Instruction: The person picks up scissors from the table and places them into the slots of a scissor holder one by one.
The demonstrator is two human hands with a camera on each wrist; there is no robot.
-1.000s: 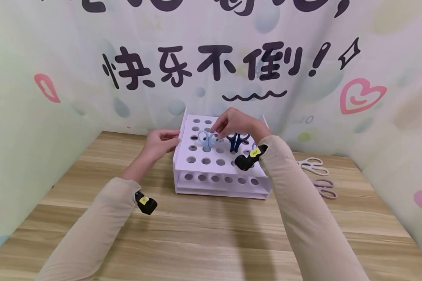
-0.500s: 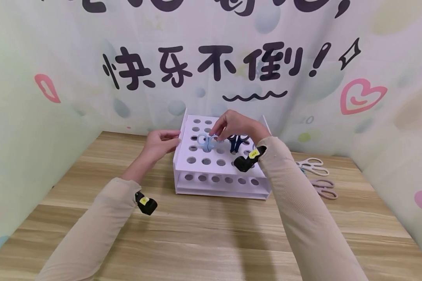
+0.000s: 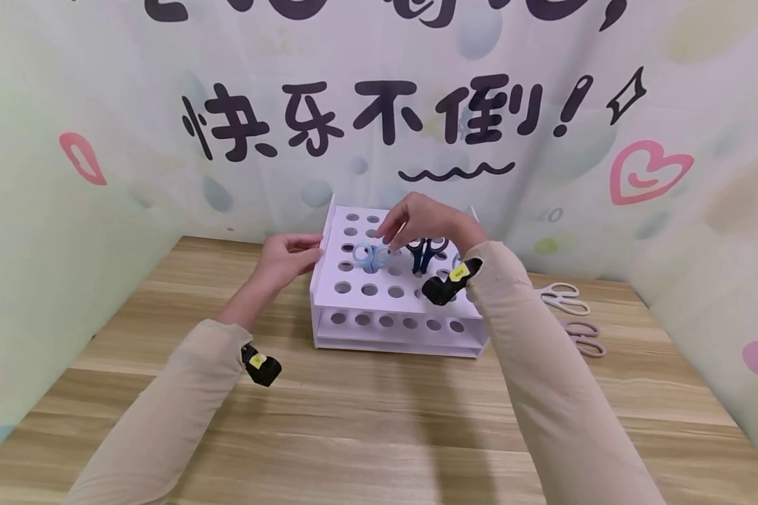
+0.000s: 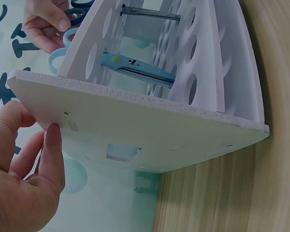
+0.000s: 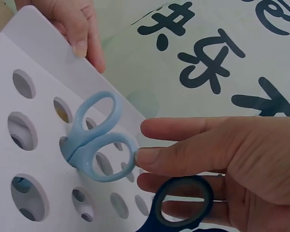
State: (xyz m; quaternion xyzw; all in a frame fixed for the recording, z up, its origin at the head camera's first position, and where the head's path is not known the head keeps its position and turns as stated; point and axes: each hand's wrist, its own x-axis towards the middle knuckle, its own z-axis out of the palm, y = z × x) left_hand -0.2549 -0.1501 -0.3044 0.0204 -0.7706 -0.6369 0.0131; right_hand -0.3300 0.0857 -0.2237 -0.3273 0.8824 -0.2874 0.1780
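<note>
Light blue scissors [image 3: 370, 258] stand handles-up in a hole of the white holed rack [image 3: 369, 301]. In the left wrist view their light blue blades [image 4: 135, 69] pass down through the rack's tiers. My right hand [image 3: 417, 219] hovers over the rack with fingers extended, its thumb tip right at one handle loop in the right wrist view. Dark blue scissors [image 3: 423, 256] stand just right of the light blue ones, partly behind the right hand's fingers in the right wrist view. My left hand [image 3: 284, 256] rests its fingertips against the rack's left side panel [image 4: 135, 116].
White scissors [image 3: 565, 298] and mauve scissors [image 3: 584, 339] lie on the wooden table [image 3: 328, 428] right of the rack, partly hidden by the right sleeve. A printed cloth [image 3: 278, 189] hangs close behind the rack.
The light blue scissors' handles have tilted and sit slightly lower in the rack. My right fingers have come loose from them. The left hand stays on the side panel.
</note>
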